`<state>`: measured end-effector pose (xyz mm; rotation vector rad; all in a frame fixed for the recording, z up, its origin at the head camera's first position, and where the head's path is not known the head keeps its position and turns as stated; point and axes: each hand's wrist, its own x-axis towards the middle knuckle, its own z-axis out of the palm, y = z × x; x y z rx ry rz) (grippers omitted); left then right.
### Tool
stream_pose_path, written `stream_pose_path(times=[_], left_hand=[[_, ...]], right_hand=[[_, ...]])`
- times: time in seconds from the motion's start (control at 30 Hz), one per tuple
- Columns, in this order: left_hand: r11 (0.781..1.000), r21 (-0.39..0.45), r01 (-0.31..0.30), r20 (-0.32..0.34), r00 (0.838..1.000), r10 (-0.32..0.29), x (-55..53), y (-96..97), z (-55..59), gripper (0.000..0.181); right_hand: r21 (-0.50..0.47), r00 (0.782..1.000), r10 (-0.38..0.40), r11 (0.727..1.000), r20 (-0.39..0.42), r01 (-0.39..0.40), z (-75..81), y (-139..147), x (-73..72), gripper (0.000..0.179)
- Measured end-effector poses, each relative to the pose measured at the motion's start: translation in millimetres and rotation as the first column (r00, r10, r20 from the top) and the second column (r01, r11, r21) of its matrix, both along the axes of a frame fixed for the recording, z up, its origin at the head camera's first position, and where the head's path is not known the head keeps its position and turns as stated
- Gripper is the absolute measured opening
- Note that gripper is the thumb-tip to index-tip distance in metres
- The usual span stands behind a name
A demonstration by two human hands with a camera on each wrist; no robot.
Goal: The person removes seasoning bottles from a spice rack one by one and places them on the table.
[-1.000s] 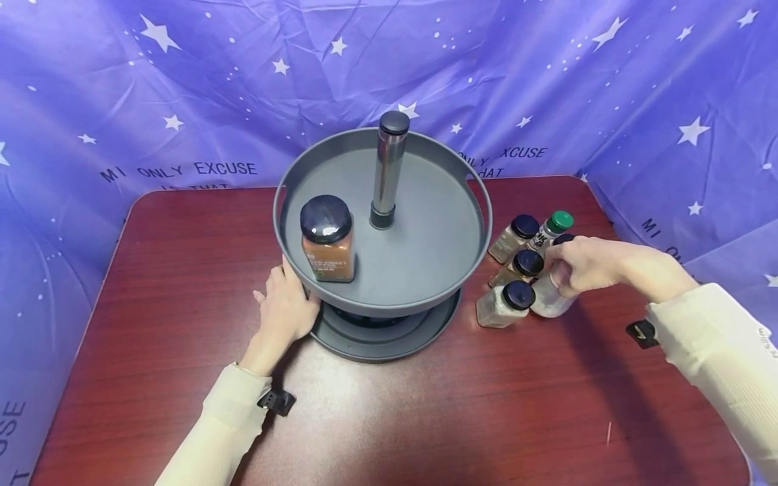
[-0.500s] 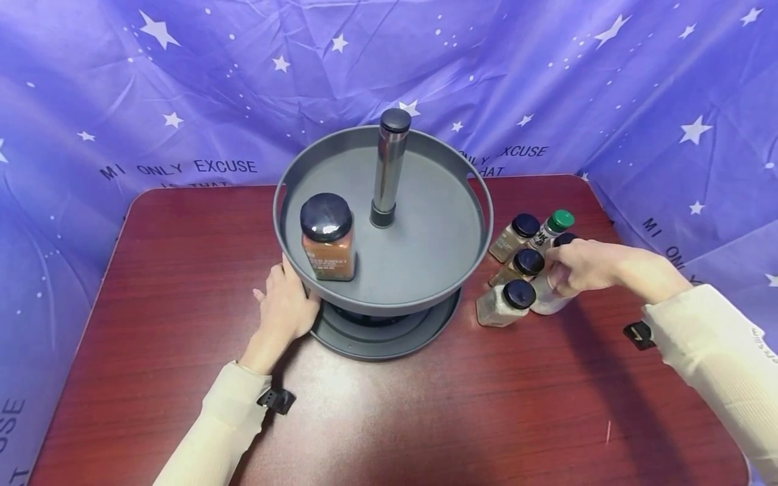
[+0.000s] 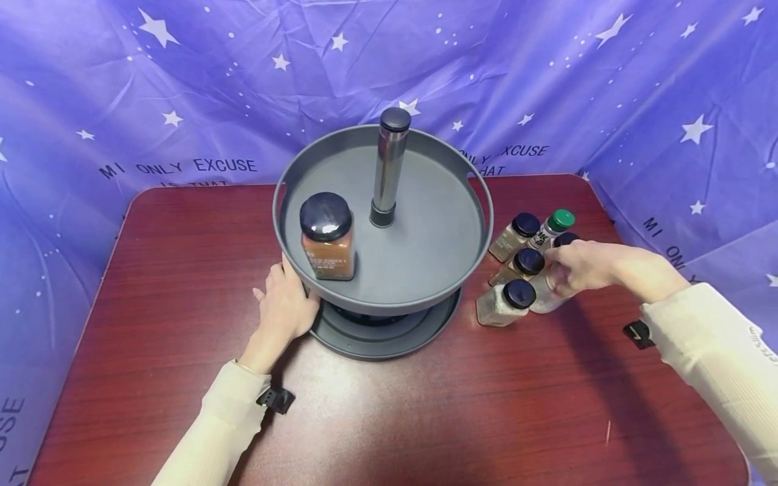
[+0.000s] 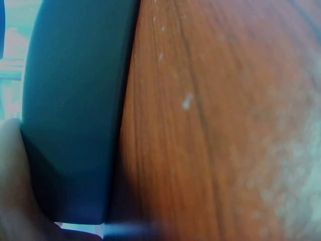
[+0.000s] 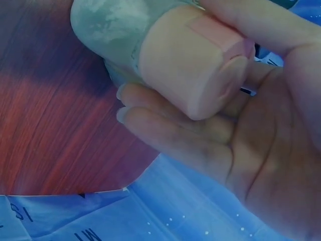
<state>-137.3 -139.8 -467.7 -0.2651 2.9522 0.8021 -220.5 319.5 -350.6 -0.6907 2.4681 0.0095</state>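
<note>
My left hand (image 3: 283, 306) holds the left side of a grey two-tier round spice rack (image 3: 425, 250), its thumb hidden below the upper tier. In the left wrist view, part of the hand (image 4: 12, 175) lies against the rack's dark wall (image 4: 75, 115). At right, my right hand (image 3: 583, 270) grips a clear seasoning bottle (image 3: 547, 297) with white contents. The right wrist view shows its pale pink cap (image 5: 185, 60) between thumb and fingers. A black-lidded jar of orange-red spice (image 3: 331, 253) stands on the upper tier, left of the metal post (image 3: 390, 169).
Beside the held bottle stand several others: a white-filled jar (image 3: 501, 307), a brown one (image 3: 509, 271), another black-lidded jar (image 3: 513, 236) and a green-capped bottle (image 3: 556, 226). A starry blue-purple cloth (image 3: 243, 88) hangs behind the red-brown table (image 3: 389, 418).
The right hand has barely shifted, still gripping the seasoning bottle among the jars. The left hand and the rack look the same.
</note>
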Motion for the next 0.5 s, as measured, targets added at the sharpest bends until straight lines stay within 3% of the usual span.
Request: stream_pose_path(times=[0.2,0.5], left_hand=[[1.0,-0.007,0.001,-0.007,1.0,-0.001,-0.3,0.1,-2.0,0.085],[1.0,-0.006,0.004,-0.004,1.0,-0.004,0.1,-0.3,-1.6,0.085]], right_hand=[[0.0,0.999,-0.016,1.0,0.045,0.016,1.8,0.3,-0.1,0.044],[-0.032,0.993,-0.054,0.998,0.104,0.058,9.6,-1.8,0.8,0.033]])
